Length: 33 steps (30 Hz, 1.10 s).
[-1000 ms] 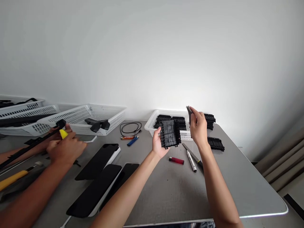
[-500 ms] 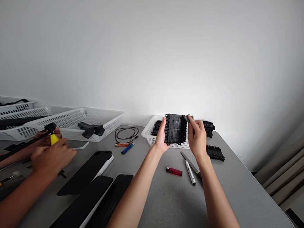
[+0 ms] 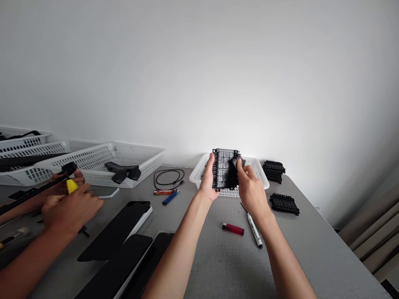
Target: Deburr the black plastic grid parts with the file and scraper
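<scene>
A second ago the left hand [image 3: 208,181] holds the black ribbed plastic panel [image 3: 225,169] low, in front of the white perforated plastic basket [image 3: 199,173], while the right hand [image 3: 249,189] lifts a small grey piece [image 3: 239,160] well apart above it. Now the panel stands raised and upright, and the right hand presses the grey piece against the panel's right side, its fingers [image 3: 241,168] overlapping that edge.

A small assembly workshop: a grey worktop [image 3: 218,257] against a bare white wall, white plastic baskets [image 3: 124,160] at ten o'clock holding black parts, stacked black components [image 3: 273,170] at one o'clock.
</scene>
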### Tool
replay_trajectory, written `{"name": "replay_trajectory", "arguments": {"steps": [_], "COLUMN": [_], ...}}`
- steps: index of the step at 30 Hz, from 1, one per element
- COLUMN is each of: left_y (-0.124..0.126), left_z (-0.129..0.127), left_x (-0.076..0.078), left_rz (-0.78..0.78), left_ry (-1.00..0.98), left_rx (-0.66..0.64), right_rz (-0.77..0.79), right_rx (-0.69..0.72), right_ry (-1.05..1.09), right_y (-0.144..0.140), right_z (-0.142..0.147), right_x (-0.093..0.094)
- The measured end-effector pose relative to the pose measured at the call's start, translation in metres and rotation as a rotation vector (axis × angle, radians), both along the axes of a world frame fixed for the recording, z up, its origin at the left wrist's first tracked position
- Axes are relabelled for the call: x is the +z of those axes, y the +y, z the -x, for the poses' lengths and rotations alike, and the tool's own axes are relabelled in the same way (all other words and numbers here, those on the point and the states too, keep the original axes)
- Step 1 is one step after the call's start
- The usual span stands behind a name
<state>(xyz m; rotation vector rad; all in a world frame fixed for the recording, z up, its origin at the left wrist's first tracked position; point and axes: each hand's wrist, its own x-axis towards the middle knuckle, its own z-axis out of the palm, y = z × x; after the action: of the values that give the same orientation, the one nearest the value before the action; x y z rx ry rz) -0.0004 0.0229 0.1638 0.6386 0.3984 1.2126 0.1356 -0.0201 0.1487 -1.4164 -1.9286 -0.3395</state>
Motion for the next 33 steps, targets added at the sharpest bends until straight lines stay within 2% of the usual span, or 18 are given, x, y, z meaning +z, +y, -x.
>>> {"name": "replay_trajectory", "arguments": {"steps": [6, 10, 12, 16, 18, 20, 25, 29, 33], "left_y": [0.004, 0.004, 0.004, 0.004, 0.003, 0.001, -0.003, 0.0, 0.005], "left_z": [0.022, 0.034, 0.034, 0.023, 0.015, 0.007, -0.001, 0.005, 0.015], "left_x": [0.01, 0.014, 0.013, 0.006, 0.002, 0.0, 0.001, 0.002, 0.003], "left_rz": [0.011, -0.014, -0.008, 0.033, 0.018, -0.018, -0.087, -0.06, -0.063], "left_ry": [-0.112, -0.141, -0.123, -0.024, 0.015, 0.029, 0.015, -0.024, -0.06], "left_rx": [0.128, 0.113, 0.094, 0.047, 0.014, -0.025, -0.095, 0.001, 0.086], "right_rz": [0.174, 0.245, 0.162, -0.18, -0.291, -0.312, -0.13, -0.008, 0.124], "right_rx": [0.172, 0.347, 0.333, 0.127, 0.064, 0.069, 0.123, 0.147, 0.188], "right_ry": [-0.161, -0.071, 0.097, 0.441, 0.496, 0.469, 0.231, 0.101, 0.027], "right_y": [-0.02, -0.028, -0.026, -0.02, -0.017, -0.014, -0.001, -0.001, -0.016], "right_z": [0.004, -0.009, -0.018, -0.028, -0.026, -0.022, -0.009, 0.0, 0.009], "right_x": [0.007, 0.014, 0.017, 0.02, 0.019, 0.015, 0.002, -0.002, 0.004]}}
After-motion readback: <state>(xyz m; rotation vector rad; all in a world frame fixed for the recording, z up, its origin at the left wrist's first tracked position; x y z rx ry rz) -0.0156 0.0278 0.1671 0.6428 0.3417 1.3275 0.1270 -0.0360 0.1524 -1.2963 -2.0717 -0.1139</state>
